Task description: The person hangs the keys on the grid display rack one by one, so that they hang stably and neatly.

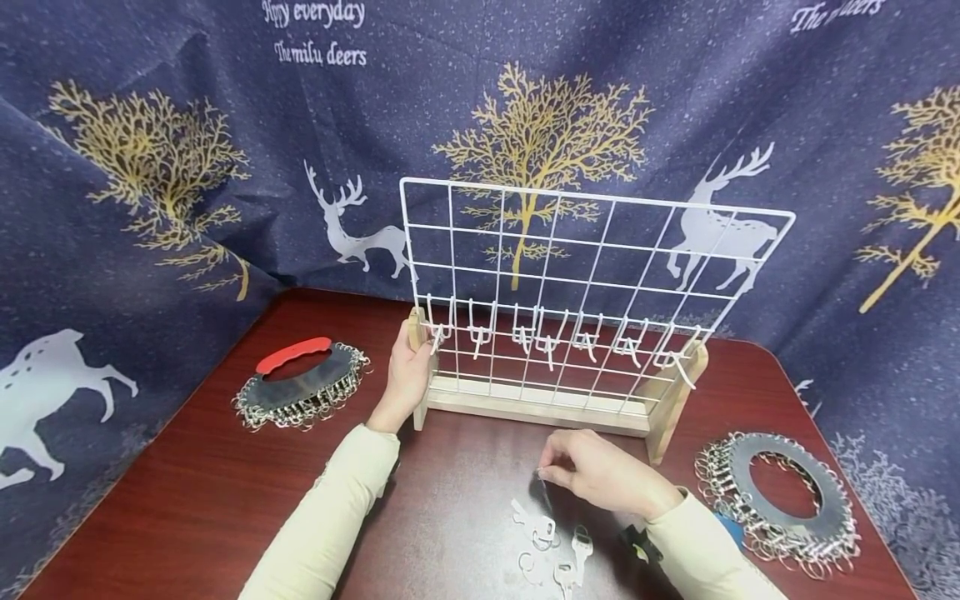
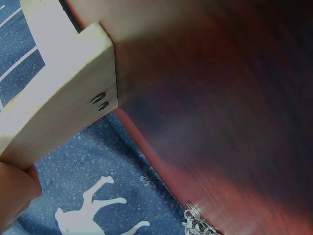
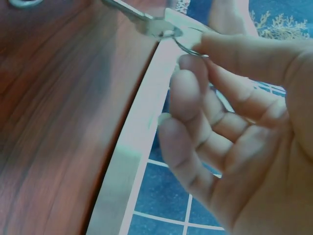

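A white wire grid rack with wooden ends and several white hooks stands on the table. My left hand grips its left wooden end; in the left wrist view, part of that hand lies against the wooden side piece. In front of the rack, my right hand pinches a thin metal ring between thumb and finger. From the ring hangs a key, blurred in the right wrist view. The right hand has its other fingers bent loosely below the ring.
Several loose keys with rings lie near the front of the table. At left is a plate with a red handle, edged with many rings. A round grey plate with rings lies at right, a blue item beside it. Patterned cloth hangs behind.
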A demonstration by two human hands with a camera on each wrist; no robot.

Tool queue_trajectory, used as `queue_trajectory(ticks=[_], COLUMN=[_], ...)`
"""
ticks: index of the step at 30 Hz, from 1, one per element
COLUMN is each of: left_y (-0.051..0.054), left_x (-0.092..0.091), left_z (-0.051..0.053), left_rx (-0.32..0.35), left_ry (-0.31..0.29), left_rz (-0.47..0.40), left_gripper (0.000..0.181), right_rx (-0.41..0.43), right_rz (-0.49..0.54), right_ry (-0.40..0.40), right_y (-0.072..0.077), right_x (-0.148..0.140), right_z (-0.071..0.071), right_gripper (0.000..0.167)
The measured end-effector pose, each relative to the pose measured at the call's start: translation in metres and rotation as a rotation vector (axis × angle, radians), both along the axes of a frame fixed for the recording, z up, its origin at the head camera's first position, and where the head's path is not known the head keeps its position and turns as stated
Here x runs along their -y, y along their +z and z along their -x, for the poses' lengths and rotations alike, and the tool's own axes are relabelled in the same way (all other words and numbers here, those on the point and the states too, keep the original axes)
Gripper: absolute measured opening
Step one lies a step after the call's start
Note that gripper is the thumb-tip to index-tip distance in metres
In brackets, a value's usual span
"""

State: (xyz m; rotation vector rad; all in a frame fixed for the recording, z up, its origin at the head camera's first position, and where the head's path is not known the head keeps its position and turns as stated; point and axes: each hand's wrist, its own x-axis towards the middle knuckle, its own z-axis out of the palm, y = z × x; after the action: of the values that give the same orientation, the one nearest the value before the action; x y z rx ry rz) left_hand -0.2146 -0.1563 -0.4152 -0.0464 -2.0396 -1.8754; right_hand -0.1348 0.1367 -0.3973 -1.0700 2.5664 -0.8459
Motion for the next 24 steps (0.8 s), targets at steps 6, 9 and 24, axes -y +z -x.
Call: queue_trajectory(ticks=[6, 9, 24], left_y=[0.000, 0.000, 0.000], left_x=[-0.001, -0.002, -0.001], left_z=[-0.001, -0.001, 0.000], left_rx=[-0.020, -0.021, 0.000], left_ry=[0.019, -0.004, 0.007], left_rz=[0.029, -0.013, -0.009], left_gripper=[0.020, 0.020, 0.020], right_rx=[0.009, 0.016, -0.048], right_rz=[0.114, 0.169, 0.382], right_ry=[-0.040, -0.063, -0.254], right_y=[0.000, 0.000, 0.006], right_x=[0.004, 0.008, 0.036], right_z=[0.001, 0.002, 0.003], right_gripper=[0.005, 0.004, 0.013])
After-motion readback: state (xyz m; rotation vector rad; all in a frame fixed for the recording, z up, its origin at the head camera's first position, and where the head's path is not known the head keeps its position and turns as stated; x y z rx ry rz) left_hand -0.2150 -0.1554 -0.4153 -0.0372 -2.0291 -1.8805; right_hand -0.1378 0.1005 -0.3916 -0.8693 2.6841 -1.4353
